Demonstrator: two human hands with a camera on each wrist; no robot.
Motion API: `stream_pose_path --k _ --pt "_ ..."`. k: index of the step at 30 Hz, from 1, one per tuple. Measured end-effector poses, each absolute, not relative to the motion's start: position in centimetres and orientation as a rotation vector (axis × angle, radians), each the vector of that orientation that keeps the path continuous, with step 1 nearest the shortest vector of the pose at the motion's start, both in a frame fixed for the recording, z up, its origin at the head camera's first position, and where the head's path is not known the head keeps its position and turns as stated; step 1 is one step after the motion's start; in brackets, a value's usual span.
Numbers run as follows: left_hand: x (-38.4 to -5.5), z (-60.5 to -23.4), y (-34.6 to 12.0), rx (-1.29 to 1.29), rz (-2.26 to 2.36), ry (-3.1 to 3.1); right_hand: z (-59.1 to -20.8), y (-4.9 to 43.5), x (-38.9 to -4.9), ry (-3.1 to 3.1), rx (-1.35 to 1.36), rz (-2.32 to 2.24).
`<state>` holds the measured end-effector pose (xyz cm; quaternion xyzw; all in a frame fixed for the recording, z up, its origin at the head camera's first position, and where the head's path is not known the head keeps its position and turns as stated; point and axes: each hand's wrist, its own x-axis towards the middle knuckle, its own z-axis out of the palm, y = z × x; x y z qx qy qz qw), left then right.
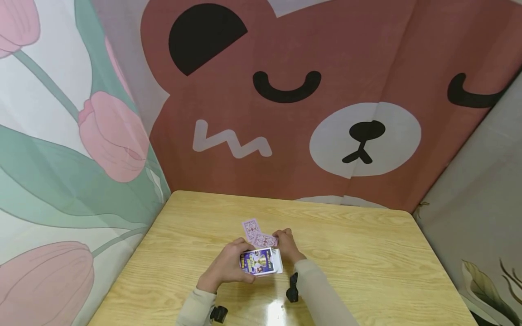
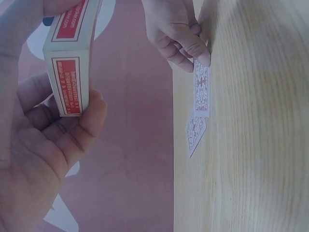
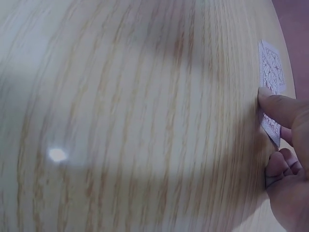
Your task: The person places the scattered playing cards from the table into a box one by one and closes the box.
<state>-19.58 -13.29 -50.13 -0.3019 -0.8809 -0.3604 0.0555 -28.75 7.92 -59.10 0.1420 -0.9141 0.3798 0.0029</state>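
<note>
My left hand [image 1: 228, 266] grips a card box [image 1: 256, 263] with a purple picture face, thumb and fingers on opposite sides. At the box's right end a white flap [image 1: 279, 260] sticks out. The left wrist view shows the box's [image 2: 71, 79] red-and-white printed sides. Just beyond the box, two pink-patterned playing cards lie overlapping, backs up, on the table. My right hand [image 1: 287, 244] pinches the right end of the nearer card [image 1: 265, 240], thumb on top in the right wrist view. The farther card [image 1: 250, 227] is touched by neither hand.
The wooden table [image 1: 367, 262] carries a bright glare spot near its front. Behind it hangs a brown bear-print curtain [image 1: 285, 172], with a tulip-print curtain [image 1: 114, 136] at the left and a grey one [image 1: 481, 181] at the right. Both wrists wear black devices.
</note>
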Motion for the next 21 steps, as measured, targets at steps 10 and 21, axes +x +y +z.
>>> stream_pose_path --k 10,21 --pt "-19.5 -50.1 -13.5 -0.928 -1.099 -2.659 -59.4 8.5 -28.9 -2.895 0.487 1.220" --pt "-19.4 -50.7 -14.4 -0.913 -1.045 -2.681 -59.9 8.8 -28.8 -2.865 0.427 1.265"
